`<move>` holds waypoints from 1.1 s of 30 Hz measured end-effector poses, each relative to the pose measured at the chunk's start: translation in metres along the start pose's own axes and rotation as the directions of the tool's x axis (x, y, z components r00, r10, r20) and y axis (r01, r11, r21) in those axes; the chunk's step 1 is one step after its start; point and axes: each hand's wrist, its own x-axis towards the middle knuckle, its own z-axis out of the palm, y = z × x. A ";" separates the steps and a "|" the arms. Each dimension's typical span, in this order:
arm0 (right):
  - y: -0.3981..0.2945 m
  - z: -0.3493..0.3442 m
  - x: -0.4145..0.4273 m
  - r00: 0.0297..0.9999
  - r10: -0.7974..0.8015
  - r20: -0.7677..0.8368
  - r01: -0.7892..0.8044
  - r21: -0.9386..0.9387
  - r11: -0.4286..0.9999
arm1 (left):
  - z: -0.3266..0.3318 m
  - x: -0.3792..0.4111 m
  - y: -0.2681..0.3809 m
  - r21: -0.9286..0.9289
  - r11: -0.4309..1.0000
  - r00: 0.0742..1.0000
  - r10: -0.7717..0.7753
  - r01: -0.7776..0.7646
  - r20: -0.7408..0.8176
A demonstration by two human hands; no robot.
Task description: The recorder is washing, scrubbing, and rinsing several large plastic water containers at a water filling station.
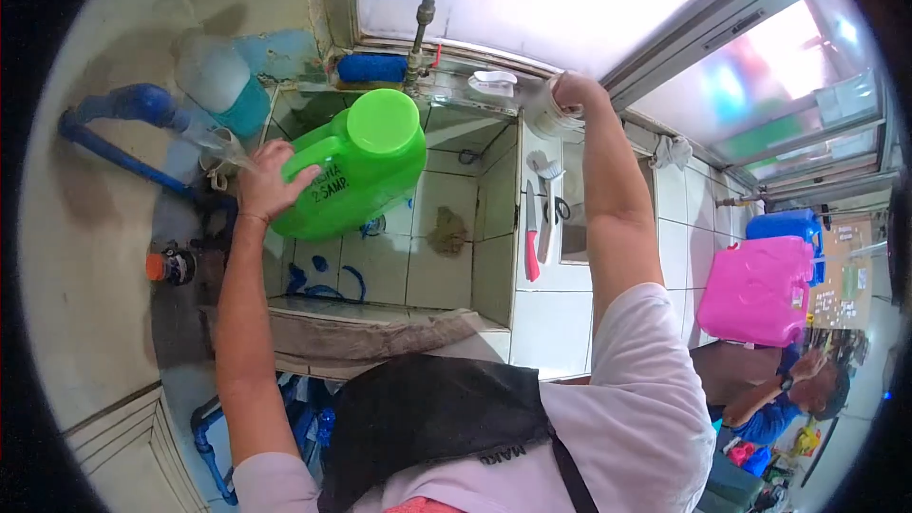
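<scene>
My left hand (274, 178) grips the handle of a bright green plastic jug (356, 171), which leans over a white tiled sink (442, 189). The jug's round top faces up, and handwriting marks its side. Close behind this hand is a clear plastic piece (206, 139) at the end of a blue pipe (135, 164). At the back of the counter, my right hand (581, 91) reaches into a whitish tub (545, 110). Its fingers are hidden inside, so what they hold cannot be seen.
A red-handled knife (531, 242), a brush (547, 169) and scissors (559, 210) lie right of the sink. A vertical metal pipe (425, 11) rises behind it. A pink jerrycan (755, 288) stands farther right, near another person (766, 406). A brown cloth (342, 345) covers the front ledge.
</scene>
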 end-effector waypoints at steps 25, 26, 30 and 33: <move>-0.349 -0.016 -0.118 0.681 0.001 -0.733 0.321 0.300 0.898 | 0.009 -0.015 -0.001 0.046 0.990 0.983 -0.128 0.135 -0.134; -0.353 -0.011 -0.121 0.605 -0.153 -0.781 0.461 0.187 0.867 | 0.011 -0.018 -0.004 0.070 0.991 0.979 -0.101 0.114 -0.175; -0.341 -0.025 -0.102 0.573 -0.198 -0.795 0.590 0.232 0.773 | 0.008 -0.016 0.004 0.038 0.985 0.985 -0.165 0.168 -0.053; -0.355 -0.026 -0.100 0.689 -0.042 -0.723 0.471 0.403 0.785 | 0.010 -0.020 0.004 0.020 0.992 0.985 -0.120 0.124 -0.125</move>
